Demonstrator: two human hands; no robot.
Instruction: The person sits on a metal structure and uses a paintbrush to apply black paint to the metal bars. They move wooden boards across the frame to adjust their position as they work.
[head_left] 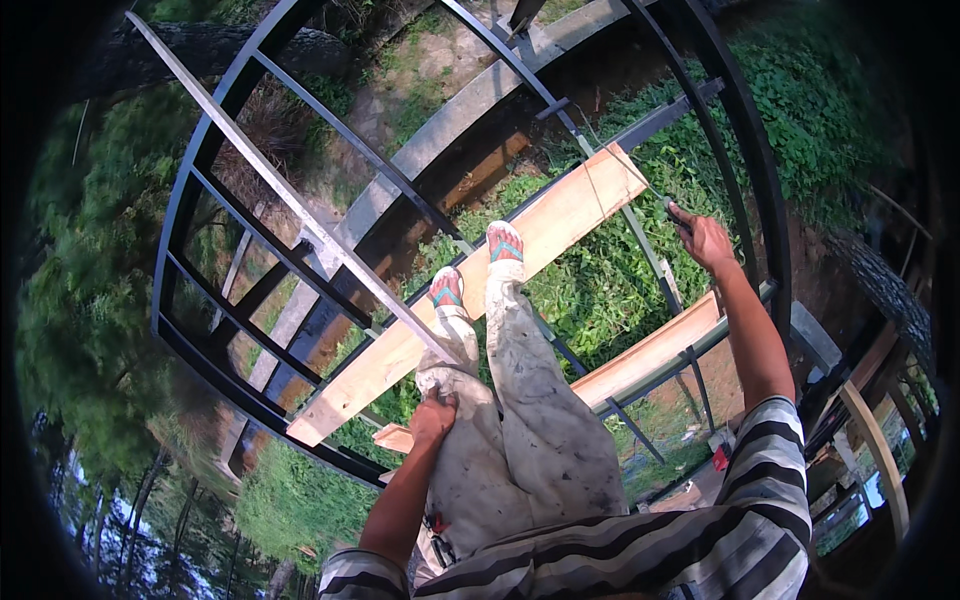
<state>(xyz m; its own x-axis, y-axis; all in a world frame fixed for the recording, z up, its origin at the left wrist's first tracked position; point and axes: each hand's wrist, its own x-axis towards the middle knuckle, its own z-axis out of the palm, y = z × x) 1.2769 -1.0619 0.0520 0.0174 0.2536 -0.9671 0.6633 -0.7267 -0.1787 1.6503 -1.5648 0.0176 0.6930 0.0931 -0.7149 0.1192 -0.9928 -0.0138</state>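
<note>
Well, R hand (706, 243) gripped dark-handled tool (681, 219) nr flat wood plank (580, 207). L hand (432, 420), half-curled, rested on stained trousers (550, 425).

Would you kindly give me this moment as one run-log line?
left grip: on stained pale cloth trousers; right grip: holding slim dark-handled tool; feet: on long pale wooden plank; plank: on black metal frame

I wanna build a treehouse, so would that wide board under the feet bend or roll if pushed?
The wide board would probably feel stiff: it looks nearly straight under the feet. It may be hard to slide while they rest on it. Lying flat across the dark frame, it likely wouldn't roll.
</note>
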